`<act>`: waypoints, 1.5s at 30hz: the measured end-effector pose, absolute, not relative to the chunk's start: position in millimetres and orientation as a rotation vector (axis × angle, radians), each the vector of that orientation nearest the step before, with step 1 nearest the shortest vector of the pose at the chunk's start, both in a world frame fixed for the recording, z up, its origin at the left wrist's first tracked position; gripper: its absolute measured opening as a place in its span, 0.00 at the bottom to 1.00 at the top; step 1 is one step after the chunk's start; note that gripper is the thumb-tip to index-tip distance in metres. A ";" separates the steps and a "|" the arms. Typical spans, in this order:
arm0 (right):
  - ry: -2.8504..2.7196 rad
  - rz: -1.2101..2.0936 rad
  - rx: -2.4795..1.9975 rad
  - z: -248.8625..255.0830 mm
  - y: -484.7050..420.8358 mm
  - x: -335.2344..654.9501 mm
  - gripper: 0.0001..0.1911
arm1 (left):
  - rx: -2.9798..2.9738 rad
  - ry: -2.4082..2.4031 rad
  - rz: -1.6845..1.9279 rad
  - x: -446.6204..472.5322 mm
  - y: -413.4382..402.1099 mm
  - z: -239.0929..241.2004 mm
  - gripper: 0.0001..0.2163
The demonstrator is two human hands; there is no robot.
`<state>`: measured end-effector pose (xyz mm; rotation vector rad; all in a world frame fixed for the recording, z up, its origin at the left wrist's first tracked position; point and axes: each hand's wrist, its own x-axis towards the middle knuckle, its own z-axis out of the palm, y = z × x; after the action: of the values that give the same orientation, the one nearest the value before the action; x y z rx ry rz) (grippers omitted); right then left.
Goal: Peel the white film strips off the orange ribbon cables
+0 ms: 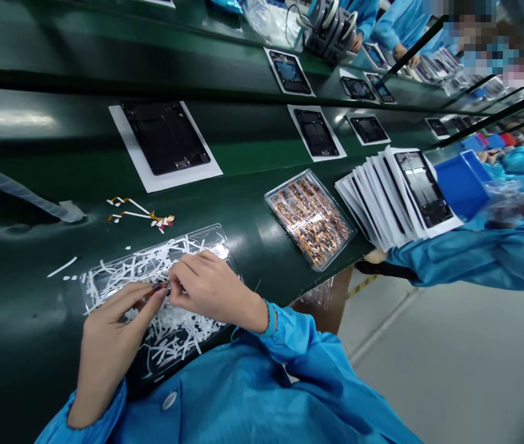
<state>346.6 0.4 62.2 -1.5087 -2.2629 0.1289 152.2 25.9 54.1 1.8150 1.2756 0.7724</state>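
My left grip (107,330) is pinched, thumb and finger together, on a small dark bit (159,287). My right grip (211,285) is right next to it, with its fingers curled in close. I cannot tell if they pinch the bit too. The bit is at my fingertips, above a clear tray (221,250) on the green desk (255,246). It is too small and hidden for me to say what it is.

The tray is full of thin white strips (176,345) lying every which way. One loose strip (62,267) is on the desk, to the left of the tray. Just past the tray are some orange and white pieces (163,222).

Over to the right is a clear box (293,234) with lots of little orange parts (320,243) in it. Beside that is a leaning pile of white sheets (373,197), with a black panel (421,185) on top. A blue bin (460,185) is behind the pile, and another person's blue sleeve (484,256) is near it.
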 end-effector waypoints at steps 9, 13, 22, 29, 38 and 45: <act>-2.216 -0.084 -1.496 48.8 0.6 334.9 0.12 | 1.490 1.255 0.709 158.3 36.9 49.3 0.11; -2.040 0.034 -1.473 51.2 -1.9 326.6 0.07 | 1.271 1.195 0.754 167.2 30.7 50.1 0.18; -1.878 0.496 -1.357 66.1 -3.7 338.7 0.06 | 1.549 1.269 0.967 164.2 24.1 47.4 0.12; -2.015 0.262 -1.277 64.9 -4.0 338.5 0.12 | 1.368 1.158 0.921 157.8 27.2 45.0 0.12; -2.215 -0.078 -1.336 61.2 1.9 333.6 0.10 | 1.548 1.163 0.907 158.0 25.3 45.8 0.11; -2.183 -0.224 -1.407 56.2 0.9 323.2 0.05 | 1.738 1.247 0.963 157.5 21.1 45.7 0.07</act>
<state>323.2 0.9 56.2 -1.4066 -2.1826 -0.2244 157.5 21.1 45.7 1.7377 1.2470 0.9625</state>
